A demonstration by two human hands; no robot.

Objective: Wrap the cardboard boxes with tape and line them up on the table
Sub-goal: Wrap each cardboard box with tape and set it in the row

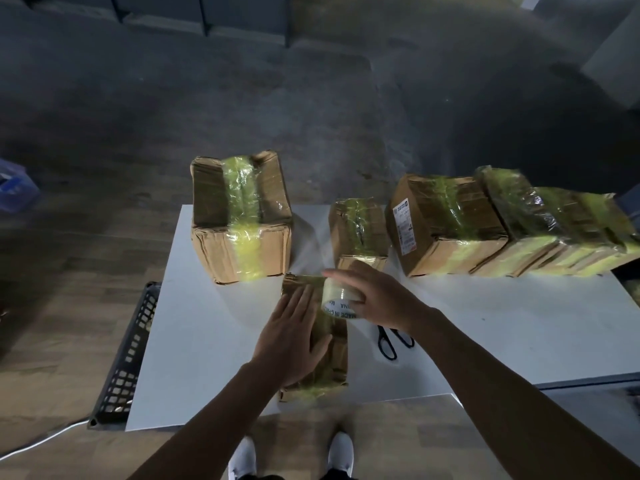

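Small box under tape at the table's near edge

The left hand [291,337] presses flat, fingers straight, on a small box [334,370] on the white table [194,341]. The right hand [374,296] clasps a tape roll [337,301] on that box. Scissors [391,341] lie just right. Farther back stand more taped boxes [239,220]

Left hand [294,337] lower centre of frame, palm down, fingers straight, together, pointing up-frame. Right hand [374,292] just right of it, draped over tape roll [337,304], fingers reaching left. Both forearms bare, entering from bottom edge.
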